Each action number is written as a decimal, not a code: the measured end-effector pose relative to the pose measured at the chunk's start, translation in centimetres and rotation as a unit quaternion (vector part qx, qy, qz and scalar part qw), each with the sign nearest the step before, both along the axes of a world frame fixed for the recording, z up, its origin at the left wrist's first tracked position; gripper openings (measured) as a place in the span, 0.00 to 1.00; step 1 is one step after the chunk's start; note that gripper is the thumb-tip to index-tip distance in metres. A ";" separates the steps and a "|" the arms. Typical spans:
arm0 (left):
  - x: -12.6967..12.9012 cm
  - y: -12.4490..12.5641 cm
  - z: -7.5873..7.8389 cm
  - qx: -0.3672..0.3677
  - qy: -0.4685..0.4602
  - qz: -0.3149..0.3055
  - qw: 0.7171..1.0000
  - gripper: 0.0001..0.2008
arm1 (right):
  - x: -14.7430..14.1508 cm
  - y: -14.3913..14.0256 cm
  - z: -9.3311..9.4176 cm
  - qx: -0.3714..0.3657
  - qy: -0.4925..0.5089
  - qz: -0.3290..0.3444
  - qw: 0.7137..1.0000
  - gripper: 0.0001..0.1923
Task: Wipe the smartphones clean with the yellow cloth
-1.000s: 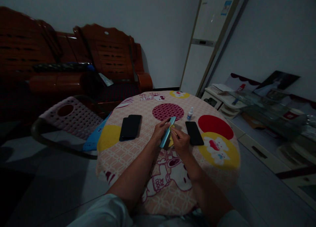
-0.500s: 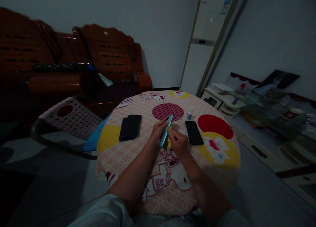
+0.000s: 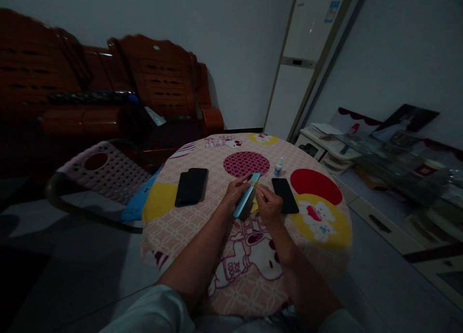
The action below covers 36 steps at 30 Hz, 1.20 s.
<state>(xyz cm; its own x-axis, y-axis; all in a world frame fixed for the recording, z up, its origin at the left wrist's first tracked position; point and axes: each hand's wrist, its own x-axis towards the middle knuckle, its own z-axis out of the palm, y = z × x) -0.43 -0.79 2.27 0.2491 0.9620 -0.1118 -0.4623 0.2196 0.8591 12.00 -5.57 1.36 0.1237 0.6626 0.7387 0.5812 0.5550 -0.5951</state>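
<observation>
Two hands meet over the middle of the round table (image 3: 202, 256), and the work turns on how each one holds. The left hand (image 3: 235, 194) has its grip closed around a teal phone (image 3: 247, 201), propped on its long edge and tilted, fingers along the far side and thumb nearer the wrist. The right hand (image 3: 269, 206) pinches a small yellow cloth (image 3: 257, 192) against the phone's face; its grip is closed on the cloth, though the light is too dim to show how much cloth lies under the fingertips.

To wipe well from here, I judge the left hand should brace the phone firmly by its edges only, so no fingertip lands on the face being rubbed. The right hand does best with light, even strokes along the length of the phone, keeping the cloth flat rather than bunched. Resting the phone's lower edge on the table would steady it against that pressure.

Taking the teal phone as the landmark: a black phone (image 3: 285, 195) lies flat just beside it on the right, close enough that a wide stroke of the right hand could nudge it. A small white dropper bottle (image 3: 278, 167) stands upright beyond it and slightly right. Two more dark phones (image 3: 191, 186), overlapping, lie well apart to its left. A pink perforated chair (image 3: 104, 171) stands farther left, off the table.
</observation>
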 end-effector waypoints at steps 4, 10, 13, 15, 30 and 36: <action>-0.1 0.3 -0.2 0.018 0.022 0.021 0.999 0.30 | -0.2 -0.1 0.1 -0.008 0.000 0.017 1.000 0.12; -0.2 0.7 -0.7 0.024 0.045 0.013 0.999 0.33 | -0.4 0.0 0.0 -0.005 0.000 0.018 1.000 0.12; -0.1 0.4 -0.5 0.018 0.046 0.013 0.999 0.34 | -0.3 0.0 0.0 -0.010 0.005 0.011 1.000 0.12; 0.0 0.3 -0.4 0.014 0.046 0.007 0.999 0.34 | -0.2 0.0 0.0 -0.017 0.011 0.007 1.000 0.12; -0.2 0.7 -0.8 -0.013 0.005 0.006 1.000 0.34 | -1.2 -0.3 -0.3 -0.034 0.024 0.035 0.999 0.11; -0.4 1.1 -1.0 -0.015 -0.013 0.009 1.000 0.33 | -1.5 -0.5 -0.5 -0.034 0.002 0.054 0.998 0.12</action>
